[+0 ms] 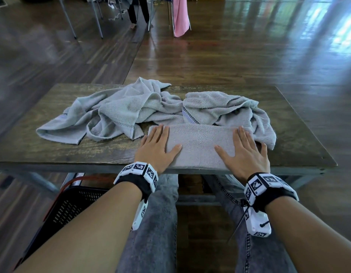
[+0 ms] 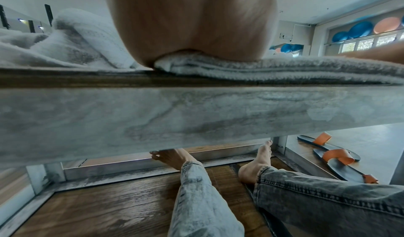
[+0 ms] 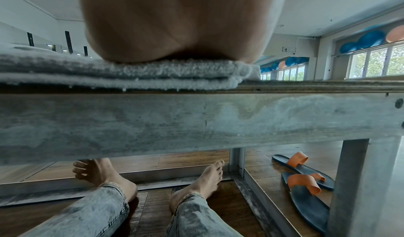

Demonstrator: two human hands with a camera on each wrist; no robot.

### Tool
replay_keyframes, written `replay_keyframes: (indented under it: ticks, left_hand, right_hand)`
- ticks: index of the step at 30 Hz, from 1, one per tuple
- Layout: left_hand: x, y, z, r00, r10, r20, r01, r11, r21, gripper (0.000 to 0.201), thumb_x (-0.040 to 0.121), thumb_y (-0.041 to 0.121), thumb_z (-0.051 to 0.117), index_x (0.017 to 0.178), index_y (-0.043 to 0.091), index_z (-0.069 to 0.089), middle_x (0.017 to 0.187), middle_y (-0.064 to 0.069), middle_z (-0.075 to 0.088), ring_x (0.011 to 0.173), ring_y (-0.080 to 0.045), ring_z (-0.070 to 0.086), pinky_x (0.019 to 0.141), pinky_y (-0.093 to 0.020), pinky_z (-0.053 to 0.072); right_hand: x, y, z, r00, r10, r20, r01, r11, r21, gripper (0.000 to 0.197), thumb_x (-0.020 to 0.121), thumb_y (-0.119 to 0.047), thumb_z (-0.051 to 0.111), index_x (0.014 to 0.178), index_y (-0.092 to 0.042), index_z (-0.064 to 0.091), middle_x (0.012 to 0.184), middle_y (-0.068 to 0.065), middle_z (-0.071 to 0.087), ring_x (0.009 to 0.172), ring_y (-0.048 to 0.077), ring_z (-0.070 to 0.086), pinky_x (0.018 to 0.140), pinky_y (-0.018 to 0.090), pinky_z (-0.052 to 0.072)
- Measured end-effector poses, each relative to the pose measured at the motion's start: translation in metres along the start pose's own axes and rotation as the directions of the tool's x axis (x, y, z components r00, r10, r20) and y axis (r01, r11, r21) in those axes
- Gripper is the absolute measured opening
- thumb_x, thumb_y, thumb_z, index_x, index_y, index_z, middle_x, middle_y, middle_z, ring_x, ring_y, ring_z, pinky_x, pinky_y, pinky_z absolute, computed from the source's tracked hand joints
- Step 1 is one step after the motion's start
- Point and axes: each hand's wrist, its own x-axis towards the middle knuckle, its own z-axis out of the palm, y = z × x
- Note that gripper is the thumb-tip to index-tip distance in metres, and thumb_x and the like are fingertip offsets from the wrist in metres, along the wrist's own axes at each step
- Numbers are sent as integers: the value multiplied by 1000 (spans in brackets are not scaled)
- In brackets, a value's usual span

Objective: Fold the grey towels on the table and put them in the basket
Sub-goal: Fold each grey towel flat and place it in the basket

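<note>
A folded grey towel (image 1: pixel 198 144) lies flat at the near edge of the wooden table (image 1: pixel 23 146). My left hand (image 1: pixel 158 143) presses its left end with straight fingers. My right hand (image 1: pixel 244 148) lies flat on its right end. Both wrist views show a palm (image 2: pixel 192 24) (image 3: pixel 181 21) resting on the layered towel edge (image 2: pixel 284 71) (image 3: pixel 131 74). Behind it, a crumpled grey towel (image 1: pixel 103 115) spreads to the left and another crumpled grey towel (image 1: pixel 229 109) sits at the right. A black mesh basket (image 1: pixel 72 205) stands on the floor below the table, at my left.
My legs in grey jeans (image 1: pixel 158 233) reach under the table. Orange-strapped sandals (image 3: pixel 304 176) lie on the floor beside the table leg (image 3: pixel 358 180). Far off stand chair legs (image 1: pixel 95 18), a pink cloth (image 1: pixel 180 14) and a person's legs (image 1: pixel 137 10).
</note>
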Motion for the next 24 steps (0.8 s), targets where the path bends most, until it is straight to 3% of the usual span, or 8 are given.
replay_keyframes:
  ticks: [7, 11, 14, 16, 20, 24]
  left_hand:
    - [-2, 0, 1, 999, -40, 0, 40, 999, 7, 84, 92, 73, 15, 158, 24, -5, 166, 5, -11, 152, -12, -11, 124, -39, -2]
    - [-1, 3, 0, 997, -72, 11, 72, 997, 4, 83, 93, 73, 15, 158, 25, -5, 166, 6, -11, 152, -13, -12, 124, -44, -3]
    - [-1, 3, 1, 997, -70, 13, 70, 997, -18, 83, 92, 73, 18, 158, 27, -3, 166, 7, -10, 152, -12, -12, 123, -46, -4]
    - [-1, 2, 1, 998, -67, 19, 68, 997, -22, 83, 92, 73, 19, 158, 27, -3, 165, 8, -11, 151, -11, -13, 123, -46, -4]
    - [1, -2, 3, 998, -59, 2, 59, 998, -35, 85, 91, 76, 19, 158, 28, -2, 165, 9, -11, 151, -9, -13, 123, -46, -7]
    - [3, -4, 10, 997, -67, -41, 66, 997, -30, 85, 88, 77, 15, 158, 31, 1, 165, 10, -9, 152, -10, -11, 121, -48, -10]
  right_hand:
    - [-5, 2, 1, 1000, 28, -4, -28, 999, 27, 102, 82, -89, 8, 160, -26, -8, 167, -13, -17, 152, 5, -16, 123, 52, -6]
    - [-4, -11, -5, 999, 42, -4, -42, 999, -8, 94, 90, -79, 15, 161, -20, -1, 169, -6, -11, 154, 13, -15, 122, 54, -10]
    - [-5, -37, -7, 995, -43, -95, 38, 998, -50, 83, 95, -65, 25, 159, -14, 15, 170, 1, 5, 156, 19, -5, 123, 54, -7]
    - [-6, -58, -8, 986, -118, -121, 116, 993, -22, 79, 96, -63, 28, 159, -16, 18, 169, 2, 7, 156, 19, -2, 123, 53, -6]
    - [-7, -90, 3, 970, -240, -32, 242, 968, 65, 70, 100, -61, 23, 160, -28, 7, 170, 2, -4, 156, 23, -6, 124, 54, -3]
    - [-7, -90, 24, 969, -249, 2, 248, 968, 23, 71, 99, -66, 11, 159, -35, -9, 168, -1, -17, 154, 22, -15, 124, 53, -6]
